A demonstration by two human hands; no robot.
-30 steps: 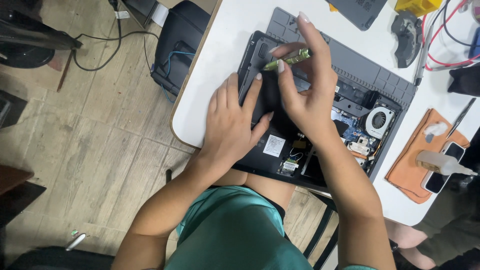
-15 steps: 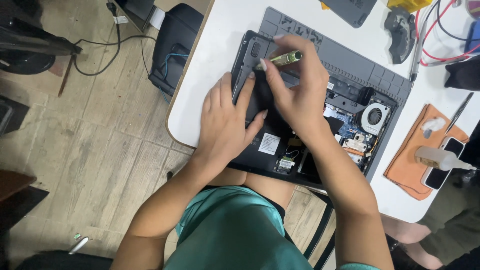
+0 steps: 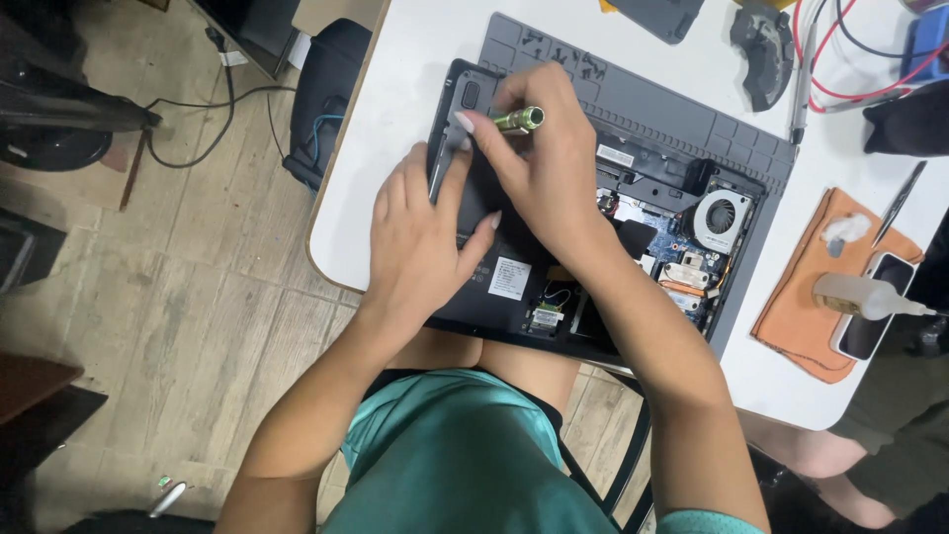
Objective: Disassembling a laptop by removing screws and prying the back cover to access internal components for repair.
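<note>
An opened black laptop (image 3: pixel 514 297) lies bottom-up on a grey work mat (image 3: pixel 682 109) on the white table (image 3: pixel 395 138). Its fan (image 3: pixel 722 216) and circuit board show at the right. My left hand (image 3: pixel 420 237) lies flat on the laptop's left part, fingers spread over the black cover. My right hand (image 3: pixel 544 158) grips a green-and-silver screwdriver (image 3: pixel 519 120), held upright over the laptop's far left corner. The tip is hidden by my fingers.
An orange cloth (image 3: pixel 806 326) with a small squeeze bottle (image 3: pixel 865 295) and a phone (image 3: pixel 875 316) lies at the right. Tweezers (image 3: pixel 900 203), red cables (image 3: pixel 840 59) and a black part (image 3: pixel 761 44) sit at the back. A black bag (image 3: pixel 331 94) stands on the floor left of the table.
My right hand has carried the screwdriver toward the laptop's far left corner. My left hand stays pressed on the laptop. The view has shifted a little.
</note>
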